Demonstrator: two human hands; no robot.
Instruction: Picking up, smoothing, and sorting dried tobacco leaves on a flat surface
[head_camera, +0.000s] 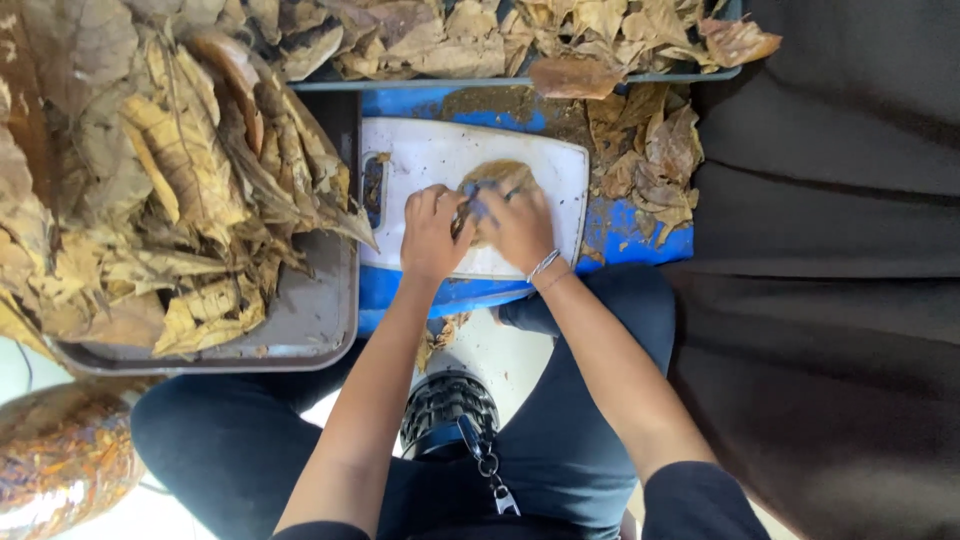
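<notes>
Head view, looking straight down over the person's lap.

Blue table: low, worn top, scattered with brown crumbs and leaf scraps.

White cutting board: rounded rectangle with a handle slot at its left end, lying flat on the blue table.

Round brown leaf piece: flat on the board, near its middle, partly covered by both hands.

Left hand: fingers curled and pressed together, knuckles up, resting on the board just left of the leaf piece.

Right hand: fingers bent down onto the leaf piece, closed about a small bluish object that also touches the left fingertips; what the object is cannot be told. A thin silver bangle sits at the wrist.

Grey tray: left of the board, heaped with dry yellow-brown leaves.

Second tray: along the far edge, also full of dried leaves.

Loose leaves: piled on the table right of the board.

Dark cloth: fills the right side.

Shiny patterned bundle: lower left corner, orange and brown.

Pale floor: visible between the knees, clad in dark trousers.
</notes>
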